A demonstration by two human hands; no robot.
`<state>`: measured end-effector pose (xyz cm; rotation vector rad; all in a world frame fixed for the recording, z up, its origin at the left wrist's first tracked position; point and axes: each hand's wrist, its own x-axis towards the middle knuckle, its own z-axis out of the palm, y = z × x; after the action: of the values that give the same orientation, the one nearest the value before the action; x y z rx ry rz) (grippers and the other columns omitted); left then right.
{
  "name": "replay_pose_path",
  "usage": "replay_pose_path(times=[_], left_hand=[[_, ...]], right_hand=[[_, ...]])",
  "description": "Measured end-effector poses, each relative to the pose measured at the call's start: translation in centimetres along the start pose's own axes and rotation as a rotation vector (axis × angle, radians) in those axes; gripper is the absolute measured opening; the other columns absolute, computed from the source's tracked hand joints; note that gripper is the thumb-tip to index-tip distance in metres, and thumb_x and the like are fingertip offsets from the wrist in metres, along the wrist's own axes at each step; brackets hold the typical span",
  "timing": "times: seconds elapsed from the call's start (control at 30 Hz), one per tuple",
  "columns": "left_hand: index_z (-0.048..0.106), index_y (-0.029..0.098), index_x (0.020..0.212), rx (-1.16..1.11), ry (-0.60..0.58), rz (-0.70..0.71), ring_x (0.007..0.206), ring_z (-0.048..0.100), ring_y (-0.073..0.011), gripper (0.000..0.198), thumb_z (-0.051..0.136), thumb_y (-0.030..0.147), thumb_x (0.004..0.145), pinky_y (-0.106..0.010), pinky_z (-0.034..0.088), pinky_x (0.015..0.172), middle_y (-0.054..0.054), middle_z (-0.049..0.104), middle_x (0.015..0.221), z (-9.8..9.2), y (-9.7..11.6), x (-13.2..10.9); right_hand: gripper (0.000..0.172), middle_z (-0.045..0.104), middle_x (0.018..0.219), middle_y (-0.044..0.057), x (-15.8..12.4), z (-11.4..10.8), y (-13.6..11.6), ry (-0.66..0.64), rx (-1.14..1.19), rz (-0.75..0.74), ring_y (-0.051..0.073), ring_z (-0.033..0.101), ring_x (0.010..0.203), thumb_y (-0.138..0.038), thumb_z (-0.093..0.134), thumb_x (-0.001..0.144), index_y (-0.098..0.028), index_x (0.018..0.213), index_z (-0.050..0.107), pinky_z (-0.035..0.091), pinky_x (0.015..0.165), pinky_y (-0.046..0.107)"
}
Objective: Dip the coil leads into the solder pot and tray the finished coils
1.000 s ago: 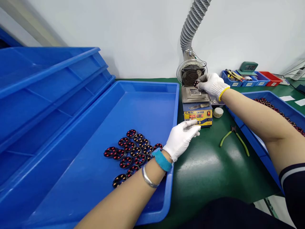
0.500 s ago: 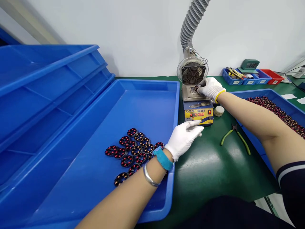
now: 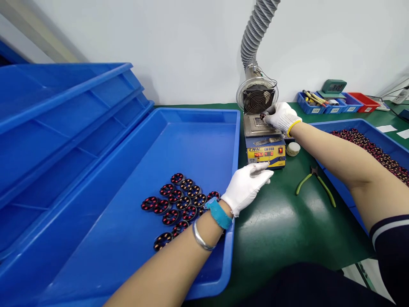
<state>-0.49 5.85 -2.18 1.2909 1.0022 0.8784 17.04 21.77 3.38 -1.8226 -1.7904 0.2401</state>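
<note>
My right hand (image 3: 283,117), in a white knit glove with a yellow cuff, grips a motor stator (image 3: 263,116) between thumb and fingers. The stator is tilted over the metal top plate (image 3: 255,129) of a solder pot (image 3: 266,153) with a red digital display; whether it touches the molten surface I cannot tell. My left hand (image 3: 247,185), in a white glove, is held open with its fingers stretched toward the pot's front panel, holding nothing. Beneath and beside my left forearm, several ring-shaped stators (image 3: 183,202) with red and copper windings lie in a large blue tray (image 3: 194,136).
Stacked blue trays (image 3: 70,119) rise at the left. A fan (image 3: 258,101) and grey hose (image 3: 257,34) stand behind the pot. Green-handled cutters (image 3: 315,175) and a round white block (image 3: 293,149) lie right of it. Another blue bin (image 3: 345,124) holds many stators.
The digits on the solder pot's display have changed. Both hands and the held stator stay almost where they were; the view has shifted very slightly.
</note>
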Motion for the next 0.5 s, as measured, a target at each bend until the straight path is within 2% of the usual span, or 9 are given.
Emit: replay_pose_path(times=[0.17,0.33,0.43,0.5], left_hand=[[0.061,0.009,0.114,0.031,0.002,0.002,0.078,0.065,-0.0169,0.045,0.068,0.034,0.077,-0.034,0.05,0.081,-0.01,0.069,0.093,-0.1,0.1,-0.1],[0.061,0.01,0.115,0.168,0.022,0.04,0.083,0.066,-0.0188,0.046,0.065,0.038,0.079,-0.033,0.05,0.085,-0.011,0.07,0.096,0.2,0.4,-0.3],[0.064,0.014,0.113,0.43,0.141,0.142,0.093,0.065,-0.0224,0.044,0.062,0.042,0.079,-0.034,0.048,0.09,-0.011,0.069,0.105,-0.3,1.3,-0.3],[0.067,0.017,0.111,0.738,0.284,0.2,0.105,0.062,-0.0267,0.042,0.058,0.044,0.081,-0.037,0.044,0.098,-0.011,0.067,0.113,-1.8,2.2,-0.2]], right_hand=[[0.021,0.069,0.079,0.004,-0.1,-0.1,0.1,0.008,0.035,0.013,0.022,0.065,0.08,-0.034,0.069,0.065,-0.022,0.082,0.071,0.053,0.078,0.036],[0.026,0.067,0.07,0.003,-0.3,-1.9,0.9,-0.019,0.386,0.083,0.015,0.062,0.059,-0.035,0.068,0.071,-0.019,0.092,0.069,0.055,0.062,0.03],[0.026,0.066,0.07,0.003,-1.5,-4.2,2.5,-0.031,0.546,0.088,0.01,0.058,0.052,-0.032,0.066,0.075,-0.017,0.096,0.067,0.052,0.052,0.023],[0.024,0.067,0.071,0.003,-2.8,-6.1,4.4,-0.042,0.544,0.07,0.009,0.057,0.051,-0.029,0.064,0.078,-0.015,0.097,0.067,0.05,0.049,0.021]])
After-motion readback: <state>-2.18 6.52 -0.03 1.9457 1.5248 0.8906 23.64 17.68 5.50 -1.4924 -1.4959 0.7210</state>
